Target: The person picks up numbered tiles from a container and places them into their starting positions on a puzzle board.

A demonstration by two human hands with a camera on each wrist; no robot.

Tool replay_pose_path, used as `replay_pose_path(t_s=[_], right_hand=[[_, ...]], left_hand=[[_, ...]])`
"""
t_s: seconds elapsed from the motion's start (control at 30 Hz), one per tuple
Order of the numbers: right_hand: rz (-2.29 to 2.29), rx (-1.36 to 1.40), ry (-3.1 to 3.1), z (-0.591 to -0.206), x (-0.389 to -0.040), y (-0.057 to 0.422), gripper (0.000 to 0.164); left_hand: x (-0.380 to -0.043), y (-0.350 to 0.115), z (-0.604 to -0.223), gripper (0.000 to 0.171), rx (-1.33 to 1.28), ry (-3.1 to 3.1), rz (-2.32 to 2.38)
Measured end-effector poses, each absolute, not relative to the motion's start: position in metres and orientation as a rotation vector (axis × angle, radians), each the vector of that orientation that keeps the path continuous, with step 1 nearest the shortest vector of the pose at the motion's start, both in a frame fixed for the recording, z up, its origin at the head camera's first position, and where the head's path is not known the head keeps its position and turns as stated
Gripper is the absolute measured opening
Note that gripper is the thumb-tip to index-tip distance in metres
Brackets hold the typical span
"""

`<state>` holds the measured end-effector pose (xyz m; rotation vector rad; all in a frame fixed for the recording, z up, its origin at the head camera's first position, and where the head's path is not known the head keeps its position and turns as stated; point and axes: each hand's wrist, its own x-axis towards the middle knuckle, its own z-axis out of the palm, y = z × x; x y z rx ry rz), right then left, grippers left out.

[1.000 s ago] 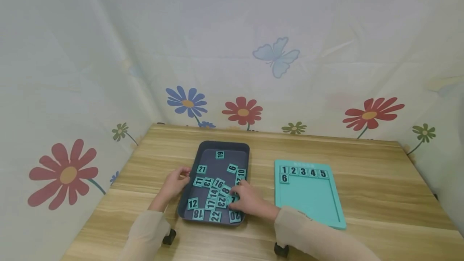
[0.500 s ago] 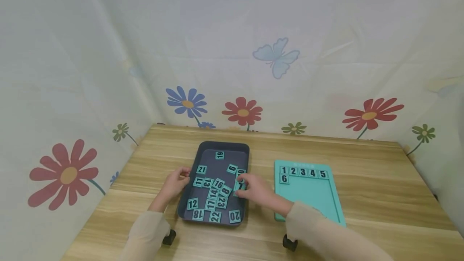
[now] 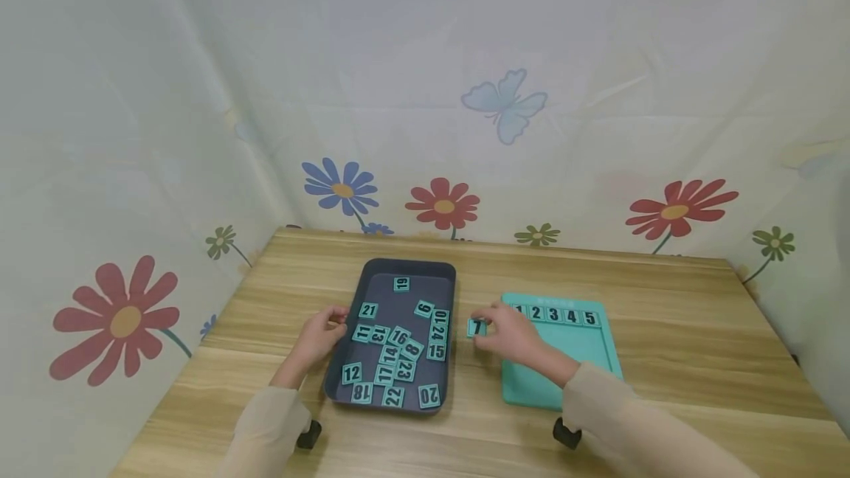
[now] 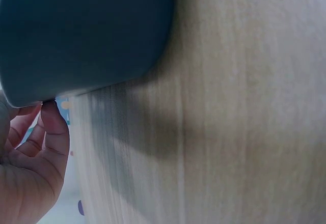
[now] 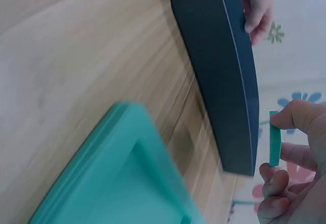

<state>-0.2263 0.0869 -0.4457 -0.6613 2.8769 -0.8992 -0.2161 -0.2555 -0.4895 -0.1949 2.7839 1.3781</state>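
Observation:
My left hand [image 3: 322,334] grips the left rim of a dark grey tray [image 3: 425,290], the thumb on its outer wall [image 4: 81,46] in the left wrist view. Many teal number tiles lie in the tray, among them 19 [image 3: 401,283], 21 [image 3: 368,310] and 8 [image 3: 412,348]. Between tray and board, my right hand [image 3: 511,334] pinches the number 7 tile [image 3: 475,327] by its edges. The right wrist view shows that tile [image 5: 275,138] edge-on between thumb and fingers. A teal board [image 3: 584,349] has tiles 1 to 5 along its top row; my right hand covers its upper left.
The tray and board stand on a wooden table [image 3: 697,330], with wood-grain surface between them. A pale flowered curtain [image 3: 571,131] hangs behind the table and along its left side.
My right hand has lifted the number 7 tile out of the tray and carried it right, toward the board. Tiles 10, 24 and 15 now show. The left hand stays on the rim.

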Motion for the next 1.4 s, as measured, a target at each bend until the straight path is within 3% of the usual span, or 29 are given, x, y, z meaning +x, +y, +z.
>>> replay_pose_path(t_s=[0.8,1.4], right_hand=[[-0.790,-0.684,3.006,-0.462,-0.246,0.176,0.033],[-0.683,-0.625,2.993,-0.491,-0.252,0.193,0.032]], left_hand=[[-0.214,-0.256,-0.487,0.030,-0.170,2.784,1.379],[-0.217,-0.256,-0.489,0.029,-0.162,2.806,1.323]])
